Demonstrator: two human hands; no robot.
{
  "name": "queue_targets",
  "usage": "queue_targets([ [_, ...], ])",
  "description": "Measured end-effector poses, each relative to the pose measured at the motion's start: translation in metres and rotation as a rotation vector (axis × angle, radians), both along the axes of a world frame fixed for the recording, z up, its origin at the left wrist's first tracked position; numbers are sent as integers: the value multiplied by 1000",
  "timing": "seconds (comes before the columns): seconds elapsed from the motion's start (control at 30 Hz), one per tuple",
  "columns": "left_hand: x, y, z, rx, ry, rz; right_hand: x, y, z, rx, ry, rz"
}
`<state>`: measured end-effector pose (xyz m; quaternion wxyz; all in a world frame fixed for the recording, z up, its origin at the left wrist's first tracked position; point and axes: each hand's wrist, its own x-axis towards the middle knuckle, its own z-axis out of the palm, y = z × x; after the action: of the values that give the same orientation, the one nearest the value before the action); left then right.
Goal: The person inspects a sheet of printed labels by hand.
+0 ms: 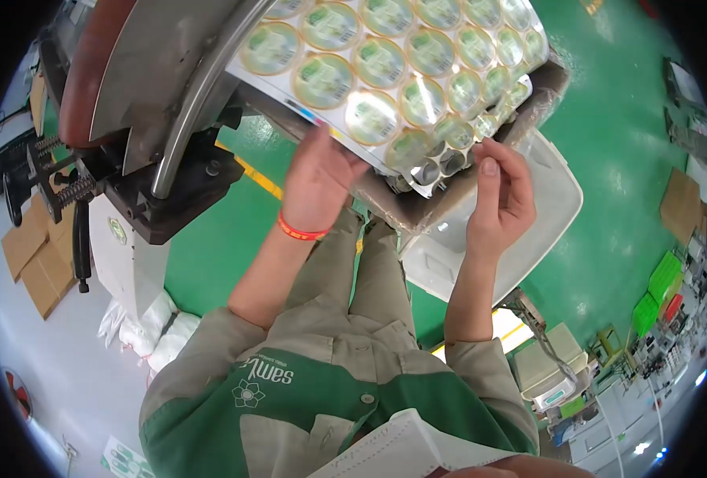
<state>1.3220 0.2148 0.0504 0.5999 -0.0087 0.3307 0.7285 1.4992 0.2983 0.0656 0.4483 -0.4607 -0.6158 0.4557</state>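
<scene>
A glossy sheet printed with rows of round green-and-gold designs extends across the top, its far right side curving downward. My left hand is at the sheet's near left edge, with its fingers hidden beneath it and the thumb side visible. On the right, my right hand is closed, with thumb and curled forefinger at the sheet's lower right edge. Between the hands, a shiny sheet with round holes shows under the printed one. Both lie over a plastic-lined cardboard box.
A machine with a curved metal bar stands close at the left. A white plastic tub sits below the box. Flattened cardboard and white bags are at the left. A cream-coloured scale-like device stands at lower right.
</scene>
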Motion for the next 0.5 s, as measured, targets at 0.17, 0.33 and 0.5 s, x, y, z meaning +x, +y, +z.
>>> queue_targets([
  [0.17,5,1,-13,-67,113,43,-13,-3,-1,-35,87,-18],
  [0.33,-12,-1,-25,-4,118,99,-15,-8,-9,-105,101,-16],
  [0.5,-11,-4,-30,-23,53,117,-16,-12,-12,-118,73,-1],
])
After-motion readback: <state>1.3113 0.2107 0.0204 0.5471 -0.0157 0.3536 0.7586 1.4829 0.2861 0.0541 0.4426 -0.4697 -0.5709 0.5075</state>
